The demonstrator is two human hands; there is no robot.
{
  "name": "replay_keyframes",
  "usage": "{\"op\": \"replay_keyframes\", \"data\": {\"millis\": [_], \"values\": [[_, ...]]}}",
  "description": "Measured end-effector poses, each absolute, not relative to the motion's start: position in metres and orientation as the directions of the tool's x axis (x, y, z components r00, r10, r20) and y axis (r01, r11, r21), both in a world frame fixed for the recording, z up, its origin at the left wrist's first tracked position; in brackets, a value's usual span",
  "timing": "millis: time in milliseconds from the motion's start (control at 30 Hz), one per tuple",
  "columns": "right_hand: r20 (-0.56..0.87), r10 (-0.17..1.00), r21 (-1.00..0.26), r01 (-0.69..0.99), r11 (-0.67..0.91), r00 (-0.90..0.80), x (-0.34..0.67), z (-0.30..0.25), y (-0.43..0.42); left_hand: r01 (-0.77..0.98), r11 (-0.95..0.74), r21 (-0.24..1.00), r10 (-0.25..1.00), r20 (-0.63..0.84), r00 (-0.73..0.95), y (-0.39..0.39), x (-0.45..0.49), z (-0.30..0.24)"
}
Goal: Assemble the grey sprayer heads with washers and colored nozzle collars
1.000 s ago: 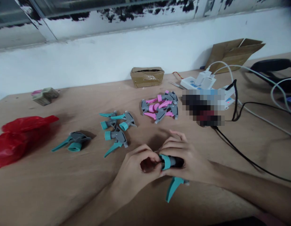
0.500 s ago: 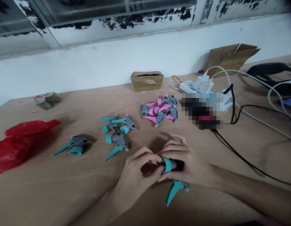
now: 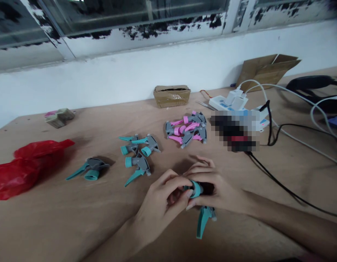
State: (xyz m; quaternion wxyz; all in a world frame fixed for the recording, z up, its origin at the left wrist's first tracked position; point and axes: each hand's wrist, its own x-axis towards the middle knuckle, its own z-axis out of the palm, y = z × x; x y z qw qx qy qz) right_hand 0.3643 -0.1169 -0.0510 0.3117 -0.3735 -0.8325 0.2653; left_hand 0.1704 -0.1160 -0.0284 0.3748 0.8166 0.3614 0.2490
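My right hand (image 3: 216, 189) is wrapped round a grey trigger sprayer head (image 3: 203, 217). Its teal collar (image 3: 195, 189) faces left, and its teal trigger hangs below the hand. At the collar's mouth, my left hand (image 3: 164, 198) has its thumb and fingertips pinched together; something dark shows there, too small and covered to name. Left of my hands lie three teal-and-grey sprayer heads (image 3: 138, 164) in a loose group, and another teal sprayer head (image 3: 91, 169) rests farther left. Beyond my hands is a pile of pink-and-grey sprayer heads (image 3: 188, 131).
At far left lies a red plastic bag (image 3: 34, 160). A small cardboard box (image 3: 171, 96) stands by the wall, with an open carton (image 3: 266, 72) to its right. A white power strip (image 3: 221, 103) and cables (image 3: 277, 189) occupy the right side, beside a blurred-out object (image 3: 234, 131).
My left fingertips have moved in closer against the collar's mouth, and the dark bit between them shows less. The sprayer head has turned slightly in my right hand. The view has shifted a little.
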Motion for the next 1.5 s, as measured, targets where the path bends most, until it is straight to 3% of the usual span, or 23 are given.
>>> {"op": "replay_keyframes", "data": {"millis": [333,500,700,933,1067,1167,1233,1333,1500], "values": [[0.306,0.766,-0.716,0.395,0.576,-0.565,0.365,-0.051,-0.118,0.335,-0.571,0.750,0.658,0.173,0.733,-0.117,0.166,-0.026],[0.320,0.788,-0.715,0.412,0.565,-0.525,0.367,-0.051,-0.117,0.340,-0.621,0.706,0.726,0.355,0.589,-0.118,0.165,-0.031],[0.308,0.793,-0.697,0.443,0.564,-0.526,0.366,-0.049,-0.119,0.385,-0.627,0.677,0.740,0.365,0.564,-0.118,0.166,-0.034],[0.314,0.772,-0.680,0.437,0.589,-0.553,0.367,-0.052,-0.116,0.359,-0.521,0.774,0.763,0.234,0.603,-0.119,0.171,-0.035],[0.312,0.788,-0.679,0.455,0.575,-0.531,0.366,-0.051,-0.117,0.337,-0.296,0.894,0.808,0.046,0.587,-0.113,0.173,-0.035],[0.335,0.779,-0.660,0.459,0.595,-0.530,0.364,-0.050,-0.119,0.320,-0.106,0.942,0.772,-0.125,0.623,-0.106,0.171,-0.033],[0.357,0.763,-0.648,0.445,0.618,-0.539,0.362,-0.050,-0.120,0.333,-0.072,0.940,0.738,-0.175,0.652,-0.102,0.168,-0.031],[0.382,0.755,-0.637,0.440,0.633,-0.533,0.361,-0.051,-0.122,0.408,-0.233,0.883,0.757,-0.099,0.646,-0.097,0.164,-0.028],[0.361,0.779,-0.632,0.480,0.608,-0.512,0.363,-0.053,-0.119,0.424,-0.548,0.722,0.746,0.192,0.638,-0.102,0.166,-0.033]]}}
